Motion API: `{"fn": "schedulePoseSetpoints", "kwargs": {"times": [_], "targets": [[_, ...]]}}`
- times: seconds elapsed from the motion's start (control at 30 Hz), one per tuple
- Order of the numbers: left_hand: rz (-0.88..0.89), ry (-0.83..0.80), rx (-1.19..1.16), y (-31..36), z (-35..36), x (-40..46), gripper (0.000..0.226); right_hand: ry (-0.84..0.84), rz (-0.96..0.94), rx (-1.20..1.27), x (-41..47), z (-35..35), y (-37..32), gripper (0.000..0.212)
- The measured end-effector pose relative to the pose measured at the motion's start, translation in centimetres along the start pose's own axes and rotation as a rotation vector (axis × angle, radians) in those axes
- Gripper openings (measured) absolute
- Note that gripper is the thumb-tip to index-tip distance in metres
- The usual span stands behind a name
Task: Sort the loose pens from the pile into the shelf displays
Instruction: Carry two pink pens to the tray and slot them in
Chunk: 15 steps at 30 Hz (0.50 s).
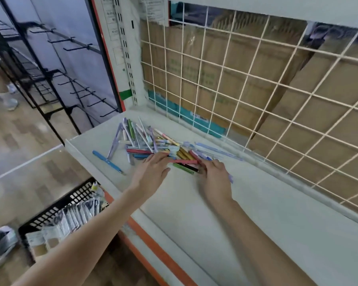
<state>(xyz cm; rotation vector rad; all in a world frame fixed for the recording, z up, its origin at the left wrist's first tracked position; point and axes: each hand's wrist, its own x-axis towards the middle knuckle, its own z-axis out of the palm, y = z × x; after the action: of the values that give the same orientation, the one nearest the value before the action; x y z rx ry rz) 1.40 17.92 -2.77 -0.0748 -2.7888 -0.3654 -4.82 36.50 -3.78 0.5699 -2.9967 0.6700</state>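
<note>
The sorting seems at its start: the loose pile of many-coloured plastic pens [153,141] lies on the white metal shelf [256,213], with no display in view. The left hand [151,172] rests on the pile's near edge with straight fingers. The right hand [215,178] touches pens with bent fingers; whether it grips one, I cannot tell. Next, one pen should be picked out.

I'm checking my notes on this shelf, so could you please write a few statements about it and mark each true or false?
1. The pile of pens lies on the white shelf. True.
2. A blue pen lies apart, left of the pile. True.
3. The left hand is holding the blue pen. False; it rests at the pile's near edge.
4. The wire grid behind the shelf is black. False; it is white.
5. A black crate sits on the floor. True.
</note>
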Motion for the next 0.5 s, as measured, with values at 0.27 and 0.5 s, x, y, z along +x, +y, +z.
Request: {"fn": "schedulePoseSetpoints", "kwargs": {"times": [0.27,0.5], "targets": [[0.032,-0.059,-0.070,-0.5,0.1,2.5,0.017,-0.083,0.060,-0.089,0.4,-1.1,-1.4,0.052],[-0.220,-0.094,-0.506,-0.3,-1.5,2.8,0.022,-0.049,0.287,0.525,-1.9,-3.5,-1.4,0.031]]}}
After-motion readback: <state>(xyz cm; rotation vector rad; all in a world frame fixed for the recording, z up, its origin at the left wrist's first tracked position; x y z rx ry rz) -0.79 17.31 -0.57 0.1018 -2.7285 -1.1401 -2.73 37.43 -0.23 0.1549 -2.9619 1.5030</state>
